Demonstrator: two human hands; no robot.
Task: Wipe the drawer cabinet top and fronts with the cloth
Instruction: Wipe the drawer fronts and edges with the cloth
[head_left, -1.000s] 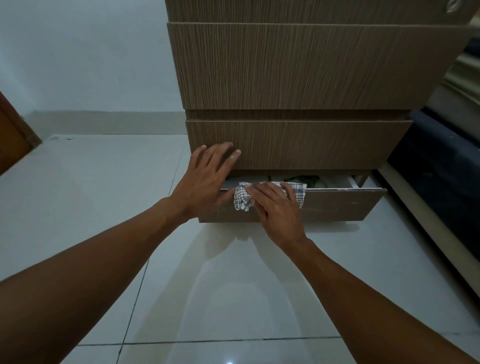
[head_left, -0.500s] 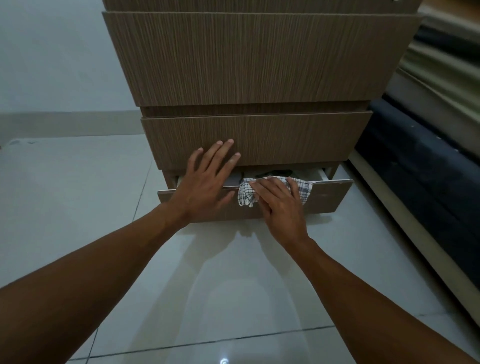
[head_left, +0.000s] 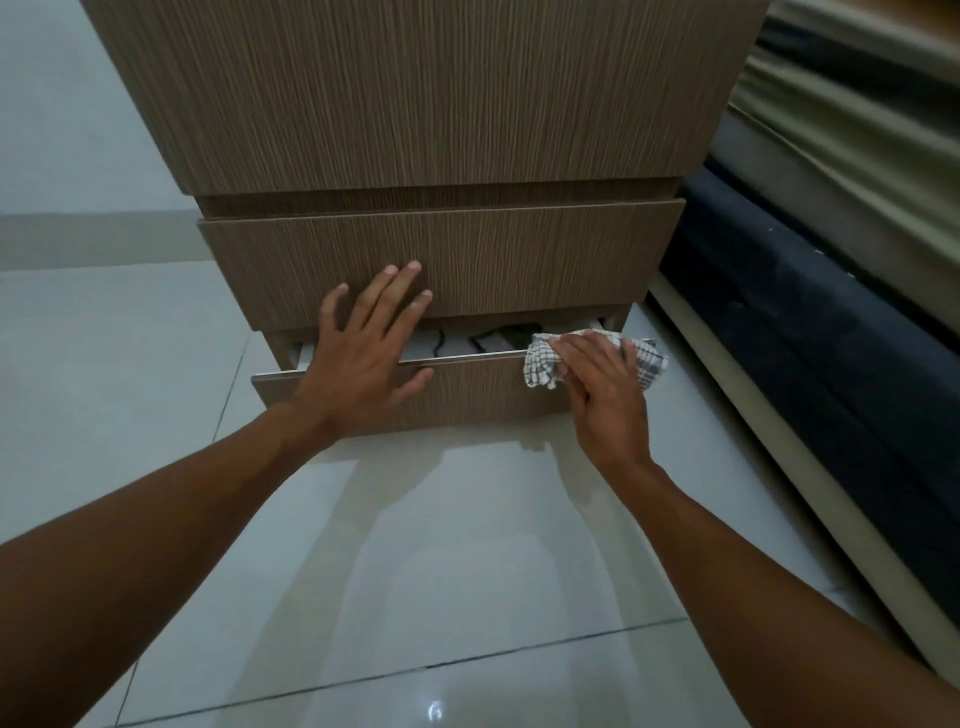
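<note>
Here the right hand (head_left: 605, 387) lies flat, fingers together, pressing the checked cloth (head_left: 540, 364) onto the top edge of the bottom drawer (head_left: 478, 395), near that drawer's right end; the cloth bunches out on both sides of the fingers. The left hand (head_left: 363, 353) is spread wide, fingers apart, its palm over the same drawer's top edge and its fingertips (head_left: 413, 267) on the front of the drawer above (head_left: 519, 260); it grips nothing. The bottom drawer stands pulled partly out of the drawer cabinet (head_left: 415, 93), with dark items showing in the gap. Glossy pale floor tiles (head_left: 467, 571) surround the cabinet, and a dark mattress edge (head_left: 805, 322) runs along the right.
</note>
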